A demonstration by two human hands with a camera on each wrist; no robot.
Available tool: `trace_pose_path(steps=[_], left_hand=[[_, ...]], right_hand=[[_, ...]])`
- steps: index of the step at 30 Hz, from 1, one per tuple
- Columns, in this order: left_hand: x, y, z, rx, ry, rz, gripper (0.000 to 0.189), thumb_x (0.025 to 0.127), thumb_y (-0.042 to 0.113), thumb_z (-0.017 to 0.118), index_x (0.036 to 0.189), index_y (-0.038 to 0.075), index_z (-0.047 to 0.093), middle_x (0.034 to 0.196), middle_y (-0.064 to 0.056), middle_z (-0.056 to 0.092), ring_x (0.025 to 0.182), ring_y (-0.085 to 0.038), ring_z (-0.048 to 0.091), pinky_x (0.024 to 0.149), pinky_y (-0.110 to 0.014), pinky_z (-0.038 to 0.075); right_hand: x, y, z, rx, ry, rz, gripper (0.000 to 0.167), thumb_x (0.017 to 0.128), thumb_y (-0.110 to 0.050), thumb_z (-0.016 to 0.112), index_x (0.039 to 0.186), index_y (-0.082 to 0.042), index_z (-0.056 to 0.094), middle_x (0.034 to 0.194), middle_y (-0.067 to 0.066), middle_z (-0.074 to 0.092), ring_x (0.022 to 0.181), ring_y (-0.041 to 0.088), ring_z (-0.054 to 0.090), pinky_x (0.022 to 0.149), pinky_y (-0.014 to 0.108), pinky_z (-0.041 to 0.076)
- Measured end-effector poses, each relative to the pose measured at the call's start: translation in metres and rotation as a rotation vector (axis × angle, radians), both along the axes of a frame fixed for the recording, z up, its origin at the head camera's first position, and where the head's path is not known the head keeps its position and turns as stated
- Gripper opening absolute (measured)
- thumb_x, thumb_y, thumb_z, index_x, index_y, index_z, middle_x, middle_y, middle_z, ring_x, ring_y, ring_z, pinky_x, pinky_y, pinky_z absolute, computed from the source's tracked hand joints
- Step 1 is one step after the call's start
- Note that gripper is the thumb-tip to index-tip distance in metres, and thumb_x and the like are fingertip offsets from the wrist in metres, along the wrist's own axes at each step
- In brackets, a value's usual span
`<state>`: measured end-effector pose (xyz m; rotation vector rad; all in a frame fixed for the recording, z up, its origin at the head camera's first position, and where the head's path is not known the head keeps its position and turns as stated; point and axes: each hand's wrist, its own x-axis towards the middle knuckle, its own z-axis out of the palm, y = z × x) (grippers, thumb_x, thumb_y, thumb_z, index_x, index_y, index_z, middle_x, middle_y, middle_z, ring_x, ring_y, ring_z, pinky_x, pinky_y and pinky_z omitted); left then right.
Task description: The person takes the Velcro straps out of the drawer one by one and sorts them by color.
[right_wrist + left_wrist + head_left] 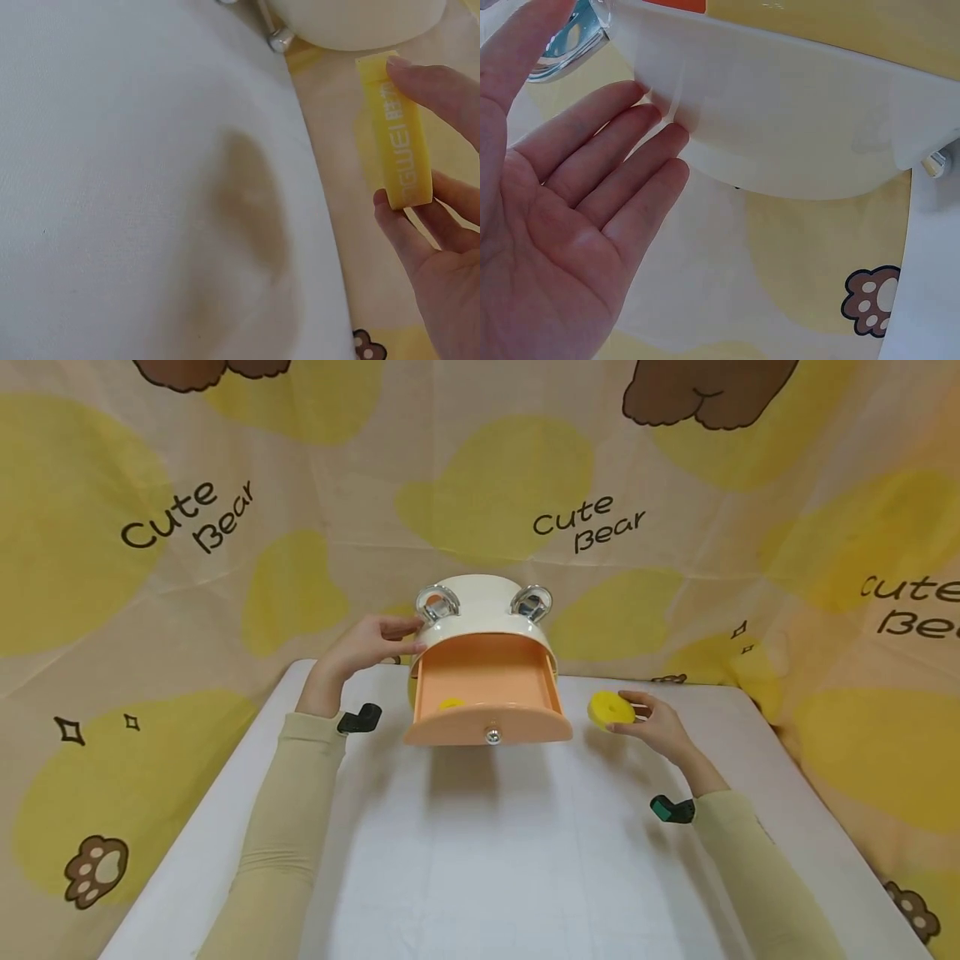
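Observation:
A rounded cream box (pixel 480 602) with two silver ring-shaped ears stands at the table's far side. Its peach drawer (pixel 488 727) is pulled out and has a small silver knob. Inside, at the front left of the drawer, part of a yellow thing (pixel 452 702) shows over the drawer front. My left hand (pixel 577 195) has its fingers straight, the fingertips resting at the box's side. To the right of the drawer, my right hand (pixel 658 727) pinches a yellow roll (pixel 399 135) between thumb and fingers, above the table; white lettering runs along its rim.
A white-covered table (pixel 480 877) lies under everything. Behind it and at both sides hangs a yellow and cream printed cloth (pixel 480 468). Each wrist carries a small black camera mount, the left one (pixel 362 718) near the drawer's left.

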<state>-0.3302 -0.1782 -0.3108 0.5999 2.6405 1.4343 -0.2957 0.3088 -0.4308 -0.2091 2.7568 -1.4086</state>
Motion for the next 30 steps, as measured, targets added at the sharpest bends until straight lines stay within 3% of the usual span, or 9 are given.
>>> trace_pose_path(steps=[10, 19, 22, 27, 30], left_hand=[[0.001, 0.0, 0.002, -0.019, 0.01, 0.0, 0.063, 0.081, 0.038, 0.075, 0.136, 0.014, 0.054, 0.139, -0.007, 0.053, 0.13, -0.029, 0.048, 0.106, -0.043, 0.041], [0.001, 0.0, 0.001, -0.01, 0.007, -0.003, 0.063, 0.082, 0.034, 0.074, 0.137, 0.011, 0.052, 0.14, -0.009, 0.051, 0.131, -0.029, 0.047, 0.106, -0.045, 0.04], [0.008, 0.003, 0.007, -0.01, 0.005, -0.012, 0.061, 0.084, 0.029, 0.073, 0.137, 0.007, 0.051, 0.14, -0.014, 0.05, 0.131, -0.033, 0.045, 0.107, -0.047, 0.039], [0.007, 0.003, 0.006, -0.006, 0.004, -0.014, 0.061, 0.085, 0.027, 0.073, 0.137, 0.006, 0.05, 0.14, -0.014, 0.05, 0.131, -0.033, 0.045, 0.107, -0.048, 0.039], [0.0, 0.0, -0.001, -0.006, 0.01, -0.008, 0.063, 0.083, 0.033, 0.074, 0.137, 0.01, 0.052, 0.14, -0.01, 0.051, 0.131, -0.029, 0.047, 0.106, -0.045, 0.04]], right_hand=[[-0.015, 0.004, -0.024, 0.014, -0.028, -0.073, 0.081, 0.078, -0.036, 0.078, 0.143, -0.006, 0.041, 0.145, 0.019, 0.041, 0.128, 0.04, 0.043, 0.105, 0.052, 0.039], [-0.026, 0.007, -0.043, 0.027, -0.136, -0.131, 0.091, 0.075, -0.047, 0.077, 0.147, -0.01, 0.035, 0.15, 0.017, 0.035, 0.132, 0.038, 0.037, 0.11, 0.051, 0.035], [-0.027, 0.007, -0.047, 0.024, -0.143, -0.134, 0.092, 0.075, -0.046, 0.077, 0.147, -0.009, 0.034, 0.15, 0.017, 0.034, 0.133, 0.038, 0.036, 0.11, 0.051, 0.034], [-0.026, 0.008, -0.054, 0.01, -0.12, -0.121, 0.09, 0.076, -0.042, 0.078, 0.146, -0.006, 0.035, 0.149, 0.02, 0.035, 0.133, 0.039, 0.037, 0.111, 0.05, 0.032], [-0.026, 0.007, -0.056, -0.007, -0.108, -0.126, 0.088, 0.076, -0.039, 0.079, 0.145, -0.004, 0.036, 0.147, 0.022, 0.036, 0.133, 0.04, 0.037, 0.111, 0.049, 0.032]])
